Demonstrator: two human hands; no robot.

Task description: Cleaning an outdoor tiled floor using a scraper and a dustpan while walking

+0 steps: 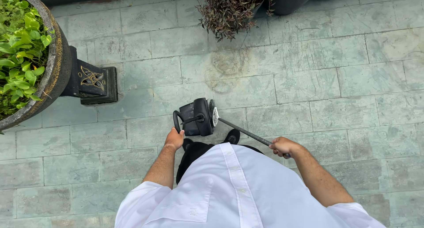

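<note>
Both hands on a black machine, standing on stone paving.

Your left hand (175,139) is wrapped around the black loop handle (177,120) at the machine's 9 o'clock side. Your right hand (285,146) is closed around the end of the long dark shaft (247,133), which runs from the machine out toward 4 o'clock. The black machine (198,116) sits dead centre of view, just above your shoe tips (232,136), low over the grey-green paving (309,78); can't tell if it touches the ground. A white tag (215,116) shows on its 3 o'clock side. Big stone planter (56,67) with green leaves at 9–10 o'clock on a black ornate stand (92,81), well apart from the machine. Purple-leaved plant (229,9) at 12 o'clock, dark pot (291,0) just beside it at 1 o'clock.
</note>
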